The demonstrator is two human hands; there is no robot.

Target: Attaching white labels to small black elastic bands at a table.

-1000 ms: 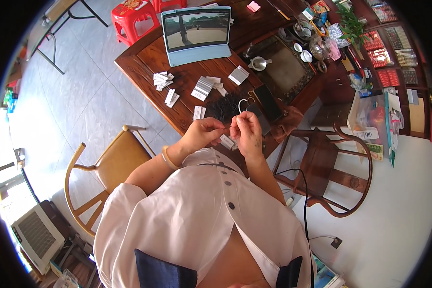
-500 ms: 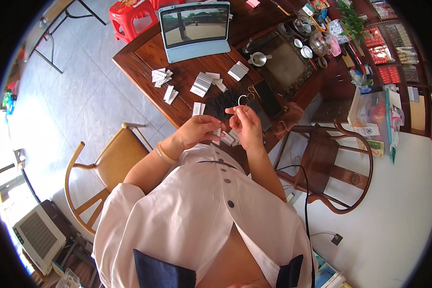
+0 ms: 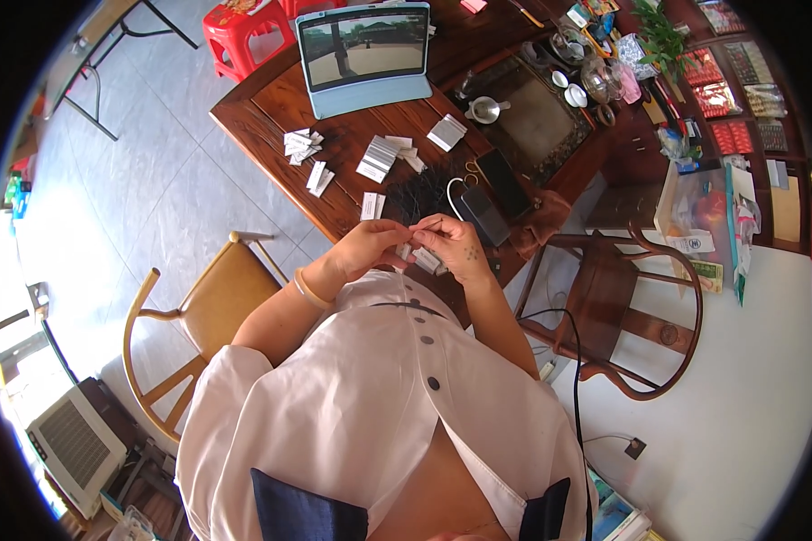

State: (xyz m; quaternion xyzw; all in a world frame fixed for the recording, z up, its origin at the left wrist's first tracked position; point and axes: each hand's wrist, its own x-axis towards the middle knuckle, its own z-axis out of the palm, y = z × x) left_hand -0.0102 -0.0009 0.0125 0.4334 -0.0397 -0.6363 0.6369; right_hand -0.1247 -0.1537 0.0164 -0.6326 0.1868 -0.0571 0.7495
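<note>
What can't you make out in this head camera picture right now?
All in the head view:
- Anything between the left hand and right hand: too small, covered by fingers.
- The nearest white tags: partly hidden by the hands.
- The dark strands: too fine to count.
- The rear red stool: cut off by the top edge.

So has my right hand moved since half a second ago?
Yes. Judged against the tablet, your right hand has shifted away from it, toward your body, now close to your left hand.
</note>
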